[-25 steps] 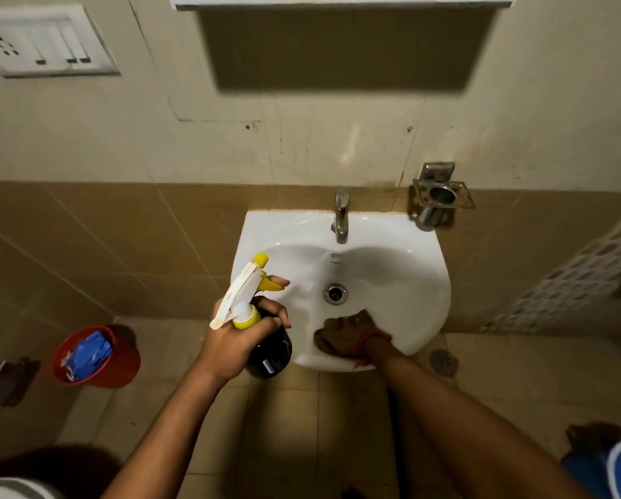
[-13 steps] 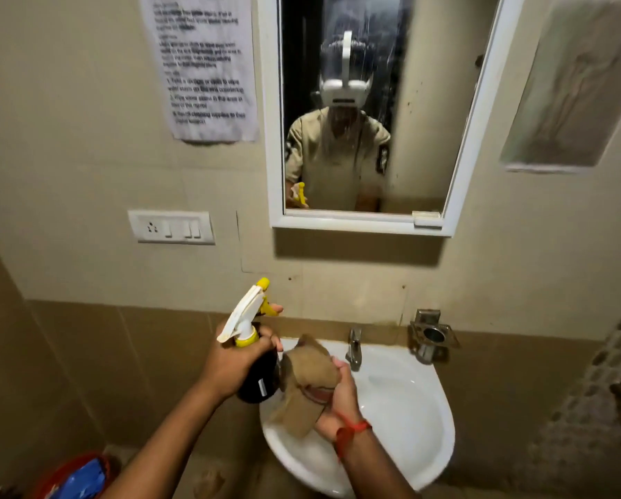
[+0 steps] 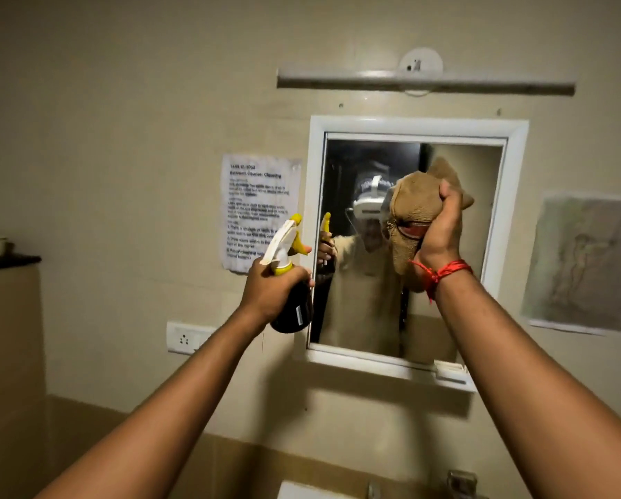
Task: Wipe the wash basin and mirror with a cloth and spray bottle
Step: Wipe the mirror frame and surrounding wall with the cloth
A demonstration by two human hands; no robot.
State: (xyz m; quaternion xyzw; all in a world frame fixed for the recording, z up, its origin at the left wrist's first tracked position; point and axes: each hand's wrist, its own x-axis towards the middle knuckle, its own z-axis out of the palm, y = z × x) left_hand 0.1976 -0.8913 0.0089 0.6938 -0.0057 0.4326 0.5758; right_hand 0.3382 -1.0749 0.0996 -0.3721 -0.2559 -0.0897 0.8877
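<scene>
The beige wall (image 3: pixel 121 102) carries everything here. Fixed flat on it are the white-framed mirror (image 3: pixel 359 318) behind both hands, a printed notice (image 3: pixel 255 196) just above the left hand (image 3: pixel 271 289), and a socket plate (image 3: pixel 184 338) below it.

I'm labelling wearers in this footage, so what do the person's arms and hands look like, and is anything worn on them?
Both forearms are bare, with no sleeves in direct view. The right hand has a red thread tied round the wrist, knotted with loose ends hanging down. The left hand shows no band, watch or ring, and there are no gloves on either hand.
</scene>
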